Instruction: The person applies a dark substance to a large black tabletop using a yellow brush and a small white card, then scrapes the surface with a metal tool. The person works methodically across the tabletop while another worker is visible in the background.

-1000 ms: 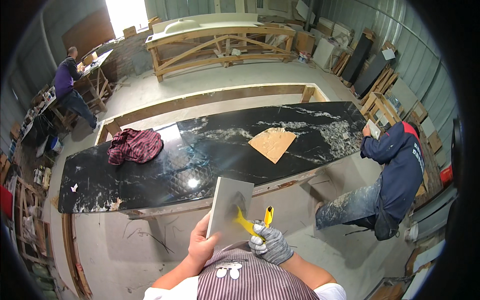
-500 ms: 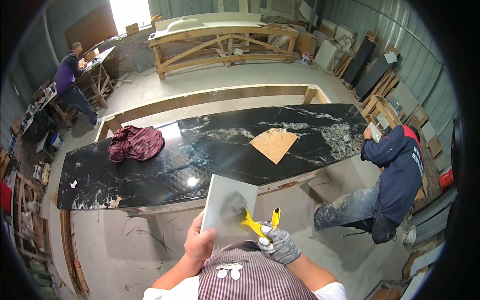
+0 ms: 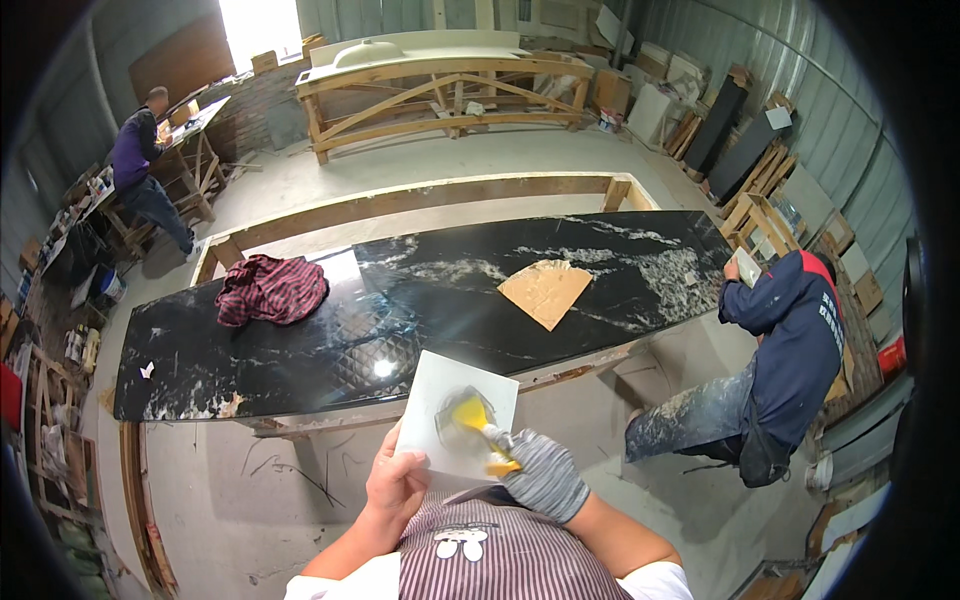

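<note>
My bare left hand [image 3: 397, 480] grips a pale square board [image 3: 425, 395] by its lower left edge, in front of my apron. A dark grey smear of paste [image 3: 446, 422] lies on the middle of the board. My right hand [image 3: 545, 478], in a grey knitted glove, is closed round a yellow scraper [image 3: 467, 412] whose blade rests over the paste. A second yellow piece [image 3: 503, 467] shows beneath the gloved fingers; its kind is hard to make out. Just beyond the board lies a black slab [image 3: 440, 315] with white veining.
On the slab are a red checked cloth [image 3: 270, 290] and a fan-shaped brown piece [image 3: 545, 294]. At its right end a co-worker [image 3: 780, 350] bends over, holding a pale board. Another person [image 3: 148, 165] works at a far left bench. A wooden frame [image 3: 440, 190] stands behind the slab.
My right hand has turned over and moved slightly left, carrying the scraper's blade across the paste. The second yellow piece has swung from above the glove to below it.
</note>
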### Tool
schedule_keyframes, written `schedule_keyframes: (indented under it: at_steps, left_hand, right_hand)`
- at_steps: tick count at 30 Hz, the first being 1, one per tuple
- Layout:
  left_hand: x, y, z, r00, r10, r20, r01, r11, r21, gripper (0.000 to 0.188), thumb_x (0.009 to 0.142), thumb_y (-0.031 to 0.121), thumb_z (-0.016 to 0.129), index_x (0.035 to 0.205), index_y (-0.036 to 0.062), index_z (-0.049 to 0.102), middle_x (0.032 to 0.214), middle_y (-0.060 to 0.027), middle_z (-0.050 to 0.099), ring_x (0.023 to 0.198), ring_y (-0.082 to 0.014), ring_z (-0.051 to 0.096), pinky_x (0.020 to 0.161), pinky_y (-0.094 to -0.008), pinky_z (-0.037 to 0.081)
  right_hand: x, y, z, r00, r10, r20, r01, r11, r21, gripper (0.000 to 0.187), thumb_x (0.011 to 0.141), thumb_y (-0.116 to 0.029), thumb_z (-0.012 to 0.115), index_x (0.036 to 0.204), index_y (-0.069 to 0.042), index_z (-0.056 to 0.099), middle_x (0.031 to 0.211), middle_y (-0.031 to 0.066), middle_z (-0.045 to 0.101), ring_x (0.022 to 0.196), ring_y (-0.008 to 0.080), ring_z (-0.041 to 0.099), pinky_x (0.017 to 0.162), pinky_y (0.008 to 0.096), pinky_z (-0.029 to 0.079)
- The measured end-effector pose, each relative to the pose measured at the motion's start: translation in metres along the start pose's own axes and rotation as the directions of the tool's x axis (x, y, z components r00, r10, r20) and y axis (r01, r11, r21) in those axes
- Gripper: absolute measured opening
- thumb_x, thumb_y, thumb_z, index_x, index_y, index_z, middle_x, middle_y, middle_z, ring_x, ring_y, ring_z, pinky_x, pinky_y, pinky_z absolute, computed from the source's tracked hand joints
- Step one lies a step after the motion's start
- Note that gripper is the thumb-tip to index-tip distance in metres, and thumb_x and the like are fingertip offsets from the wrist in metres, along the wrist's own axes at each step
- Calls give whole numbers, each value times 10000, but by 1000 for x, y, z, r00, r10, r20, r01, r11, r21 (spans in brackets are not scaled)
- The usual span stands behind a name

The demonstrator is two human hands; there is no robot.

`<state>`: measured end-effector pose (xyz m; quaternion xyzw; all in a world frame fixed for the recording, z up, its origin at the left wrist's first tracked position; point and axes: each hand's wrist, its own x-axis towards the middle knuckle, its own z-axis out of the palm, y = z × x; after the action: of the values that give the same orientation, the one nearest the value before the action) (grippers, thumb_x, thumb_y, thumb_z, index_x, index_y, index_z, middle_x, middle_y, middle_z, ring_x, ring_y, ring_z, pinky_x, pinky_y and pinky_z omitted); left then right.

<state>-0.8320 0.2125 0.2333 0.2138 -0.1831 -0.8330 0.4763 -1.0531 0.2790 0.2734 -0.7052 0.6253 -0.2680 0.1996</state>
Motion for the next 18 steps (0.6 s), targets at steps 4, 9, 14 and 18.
schedule_keyframes:
  at_steps: [4,9,14,18]
  left_hand:
    - [-1,1,0,999,26,-22,-26,999,-23,702,772,-24,567,1457,-48,413,1356,-154,572,1239,-252,558,1088,-369,410]
    - [-1,1,-3,998,55,-32,-56,998,-18,700,768,-28,577,1447,-63,413,1340,-158,581,1220,-250,574,1077,-360,423]
    - [0,0,-7,997,59,-53,-58,998,11,699,767,-34,578,1445,-69,412,1315,-157,594,1191,-236,588,1042,-340,450]
    - [4,1,-14,995,82,-57,-81,996,27,699,768,-37,575,1448,-61,416,1306,-153,598,1177,-226,594,1017,-330,467]
  right_hand:
    - [-1,-7,11,997,-6,79,10,998,-54,529,816,-228,671,1326,-97,614,867,181,661,759,352,649,698,441,533]
    - [1,-11,14,989,-27,148,33,999,-38,515,847,-262,648,1324,-74,600,863,193,671,761,349,669,693,441,539]
    - [4,-19,8,969,6,248,8,998,-55,482,882,-267,629,1318,-63,600,933,189,696,801,342,686,722,425,550]
    - [10,-27,-8,959,38,280,-28,999,-40,484,882,-270,641,1315,-56,601,926,186,696,819,331,689,736,416,552]
